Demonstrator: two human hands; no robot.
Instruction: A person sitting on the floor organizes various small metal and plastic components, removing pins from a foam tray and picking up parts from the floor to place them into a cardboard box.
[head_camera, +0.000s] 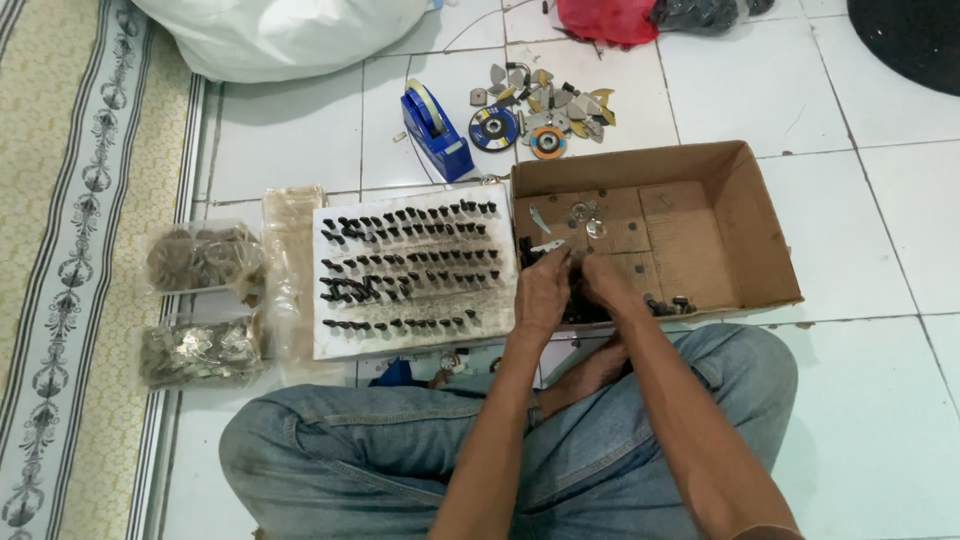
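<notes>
I sit cross-legged on a white tiled floor. Both hands reach into the near left corner of a shallow cardboard box. My left hand and my right hand are close together over a heap of small dark parts, fingers curled around some of them. What exactly each hand grips is hidden by the fingers. Left of the box lies a white board with rows of small dark screw-like parts laid out on it.
A blue tape dispenser, grinding discs and loose metal pieces lie behind the board. Clear bags of metal parts sit on the left by a patterned mat. A white sack and red bag lie beyond.
</notes>
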